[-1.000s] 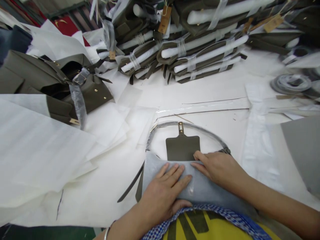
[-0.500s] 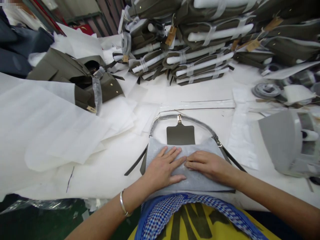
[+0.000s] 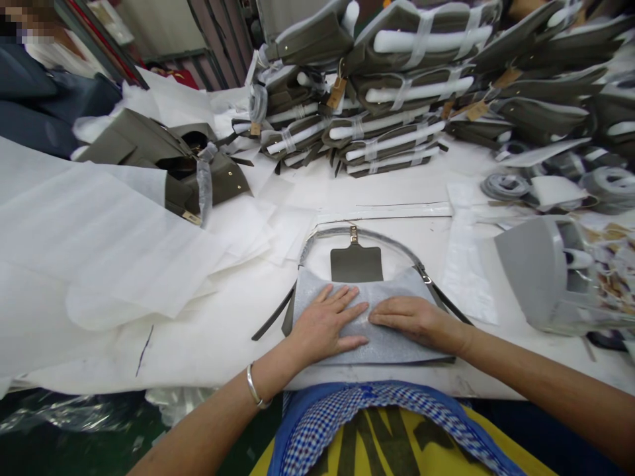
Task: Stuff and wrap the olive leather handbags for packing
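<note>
Both hands down on the handbag, near edge of the counter (image 3: 223,350)

Left hand (image 3: 323,325) is splayed flat on the handbag's (image 3: 391,347) grey covering, grip open; right hand (image 3: 421,322) rests beside it, fingers together, can't tell if that grip's pinching anything.

Bag workshop, by its stacked, wrapped handbags (image 3: 397,132).

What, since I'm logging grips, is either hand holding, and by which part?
Nothing clearly: the left hand lies flat on the grey sheet; the right hand touches its middle, but whether it pinches cannot be told.
</note>
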A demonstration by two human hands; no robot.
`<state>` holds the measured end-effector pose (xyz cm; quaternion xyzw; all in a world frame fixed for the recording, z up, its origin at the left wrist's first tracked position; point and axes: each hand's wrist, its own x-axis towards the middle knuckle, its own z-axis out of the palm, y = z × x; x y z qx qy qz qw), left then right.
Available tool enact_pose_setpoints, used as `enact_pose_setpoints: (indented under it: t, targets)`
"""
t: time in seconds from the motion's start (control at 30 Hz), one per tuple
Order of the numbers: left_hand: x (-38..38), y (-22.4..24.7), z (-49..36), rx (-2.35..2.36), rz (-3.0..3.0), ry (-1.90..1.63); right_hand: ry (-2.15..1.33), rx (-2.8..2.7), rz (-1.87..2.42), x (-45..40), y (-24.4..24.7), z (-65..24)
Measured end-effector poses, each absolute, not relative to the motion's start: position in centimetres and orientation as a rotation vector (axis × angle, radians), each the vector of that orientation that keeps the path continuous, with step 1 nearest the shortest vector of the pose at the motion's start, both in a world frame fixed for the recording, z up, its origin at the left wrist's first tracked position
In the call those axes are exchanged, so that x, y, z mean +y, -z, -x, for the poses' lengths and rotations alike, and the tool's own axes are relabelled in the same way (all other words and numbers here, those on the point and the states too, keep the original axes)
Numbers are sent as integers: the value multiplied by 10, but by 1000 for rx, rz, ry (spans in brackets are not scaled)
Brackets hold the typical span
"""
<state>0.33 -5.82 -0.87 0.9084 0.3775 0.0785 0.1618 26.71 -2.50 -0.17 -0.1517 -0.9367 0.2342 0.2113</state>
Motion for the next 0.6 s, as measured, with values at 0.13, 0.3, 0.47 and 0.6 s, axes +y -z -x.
enact_pose_setpoints:
  t: [0.13,0.3,0.47,0.6]
  targets:
    - [-59,10,-3,1073,-2591,-215,-636,-2631,402,-25,0,-265]
    - [-59,11,-3,1065,-2614,-211,-693,-2707,295,-24,1,-261]
    - [-59,11,-2,1059,-2632,-207,-843,-2590,447,-22,0,-260]
    - [-61,10,-2,1057,-2682,-193,-789,-2409,806,-22,-5,-256]
